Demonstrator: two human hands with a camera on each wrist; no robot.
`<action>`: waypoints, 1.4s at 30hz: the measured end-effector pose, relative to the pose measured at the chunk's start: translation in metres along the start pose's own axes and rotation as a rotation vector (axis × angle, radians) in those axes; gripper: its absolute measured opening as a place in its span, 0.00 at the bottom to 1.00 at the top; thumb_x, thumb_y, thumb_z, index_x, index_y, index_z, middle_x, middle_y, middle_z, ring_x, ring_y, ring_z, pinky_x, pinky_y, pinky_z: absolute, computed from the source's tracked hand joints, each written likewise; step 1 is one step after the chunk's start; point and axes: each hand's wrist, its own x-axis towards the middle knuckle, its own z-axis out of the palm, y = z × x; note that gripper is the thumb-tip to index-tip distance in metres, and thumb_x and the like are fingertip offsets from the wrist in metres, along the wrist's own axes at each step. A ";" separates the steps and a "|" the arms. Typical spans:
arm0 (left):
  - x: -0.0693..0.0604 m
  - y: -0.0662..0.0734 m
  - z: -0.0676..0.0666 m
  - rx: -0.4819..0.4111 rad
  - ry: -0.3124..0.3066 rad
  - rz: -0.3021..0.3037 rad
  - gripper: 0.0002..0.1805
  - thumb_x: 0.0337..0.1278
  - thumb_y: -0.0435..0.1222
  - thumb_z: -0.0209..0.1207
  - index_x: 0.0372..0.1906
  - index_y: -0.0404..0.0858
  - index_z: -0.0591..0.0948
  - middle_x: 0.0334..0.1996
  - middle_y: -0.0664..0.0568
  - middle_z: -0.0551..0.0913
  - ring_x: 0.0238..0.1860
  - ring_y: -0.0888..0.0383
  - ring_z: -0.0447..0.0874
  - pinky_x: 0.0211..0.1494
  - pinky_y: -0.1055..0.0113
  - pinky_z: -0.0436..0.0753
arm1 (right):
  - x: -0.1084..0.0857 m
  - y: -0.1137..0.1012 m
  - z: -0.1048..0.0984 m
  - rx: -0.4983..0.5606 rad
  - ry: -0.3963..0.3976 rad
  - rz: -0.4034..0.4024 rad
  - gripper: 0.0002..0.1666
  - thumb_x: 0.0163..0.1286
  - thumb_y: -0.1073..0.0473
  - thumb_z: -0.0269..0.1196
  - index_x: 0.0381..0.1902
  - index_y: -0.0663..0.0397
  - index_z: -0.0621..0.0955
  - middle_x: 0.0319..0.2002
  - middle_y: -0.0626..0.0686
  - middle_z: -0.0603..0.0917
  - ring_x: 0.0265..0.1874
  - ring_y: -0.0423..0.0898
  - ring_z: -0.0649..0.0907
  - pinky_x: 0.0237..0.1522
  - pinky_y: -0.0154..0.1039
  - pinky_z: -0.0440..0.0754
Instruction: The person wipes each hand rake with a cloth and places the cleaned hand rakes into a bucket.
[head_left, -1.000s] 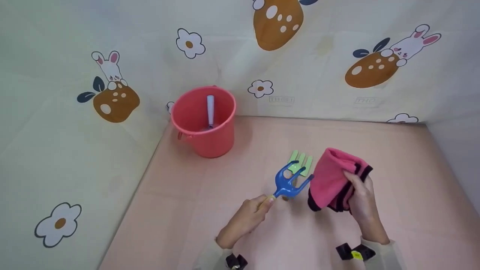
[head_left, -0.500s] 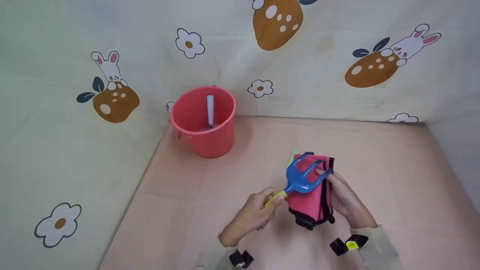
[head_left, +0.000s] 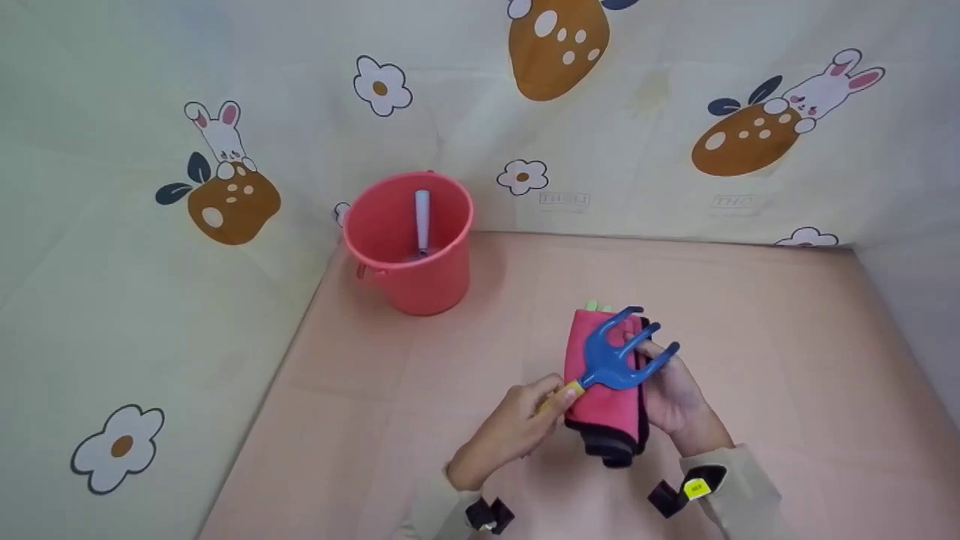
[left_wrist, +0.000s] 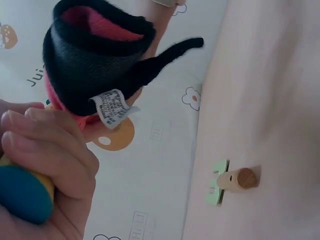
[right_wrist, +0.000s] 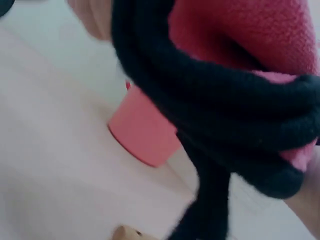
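Green fork [head_left: 592, 305] mostly behind pink cloth [head_left: 609, 406]

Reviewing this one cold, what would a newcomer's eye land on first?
First, the blue three-pronged hand fork in the left hand, seen against the folded pink cloth that the right hand holds, just below and right of the head view's centre. Next, the red bucket near the pink surface's back-left corner, a white handle showing inside. Behind both hangs a pale, rabbit-printed backdrop.
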 end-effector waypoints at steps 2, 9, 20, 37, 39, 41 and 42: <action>0.000 -0.001 0.000 0.016 0.012 -0.008 0.19 0.66 0.53 0.45 0.31 0.43 0.72 0.13 0.59 0.64 0.11 0.65 0.60 0.14 0.75 0.59 | 0.000 0.003 -0.002 0.037 -0.023 -0.017 0.25 0.77 0.50 0.33 0.52 0.52 0.75 0.49 0.55 0.82 0.53 0.50 0.80 0.61 0.47 0.70; -0.002 -0.004 0.001 -0.011 0.000 -0.041 0.20 0.66 0.54 0.45 0.31 0.43 0.74 0.12 0.58 0.62 0.12 0.65 0.58 0.14 0.73 0.58 | -0.005 0.009 -0.003 0.063 0.044 -0.112 0.26 0.77 0.50 0.31 0.51 0.54 0.75 0.48 0.52 0.81 0.51 0.45 0.80 0.57 0.40 0.72; -0.008 -0.001 -0.002 -0.027 -0.044 -0.079 0.21 0.66 0.54 0.45 0.29 0.43 0.72 0.13 0.58 0.62 0.11 0.64 0.57 0.13 0.73 0.56 | -0.009 0.009 0.004 0.040 0.198 -0.277 0.22 0.77 0.50 0.34 0.53 0.51 0.73 0.51 0.48 0.78 0.53 0.42 0.76 0.60 0.37 0.70; -0.014 -0.009 -0.005 -0.022 -0.053 -0.167 0.20 0.65 0.56 0.46 0.28 0.45 0.73 0.12 0.58 0.63 0.12 0.63 0.58 0.13 0.73 0.57 | -0.017 -0.006 0.018 -0.409 0.237 -0.396 0.19 0.78 0.56 0.28 0.47 0.50 0.67 0.43 0.47 0.73 0.44 0.41 0.75 0.48 0.35 0.73; -0.013 -0.010 -0.005 -0.007 -0.049 -0.169 0.20 0.65 0.56 0.46 0.28 0.45 0.73 0.11 0.58 0.63 0.12 0.63 0.57 0.13 0.73 0.57 | -0.017 -0.005 0.023 -0.574 0.346 -0.414 0.17 0.78 0.57 0.31 0.47 0.48 0.68 0.42 0.45 0.74 0.43 0.39 0.75 0.47 0.33 0.73; -0.012 -0.011 -0.005 0.006 -0.044 -0.175 0.20 0.64 0.56 0.46 0.28 0.45 0.73 0.11 0.58 0.62 0.12 0.63 0.57 0.13 0.73 0.57 | -0.017 -0.004 0.028 -0.722 0.443 -0.436 0.15 0.77 0.58 0.34 0.46 0.48 0.70 0.41 0.45 0.75 0.41 0.39 0.76 0.45 0.33 0.74; -0.011 -0.012 -0.005 0.012 -0.040 -0.177 0.20 0.64 0.56 0.46 0.28 0.45 0.73 0.11 0.58 0.62 0.12 0.63 0.58 0.13 0.73 0.57 | -0.017 -0.004 0.031 -0.782 0.483 -0.449 0.14 0.77 0.58 0.36 0.47 0.48 0.70 0.40 0.46 0.76 0.40 0.39 0.76 0.44 0.33 0.74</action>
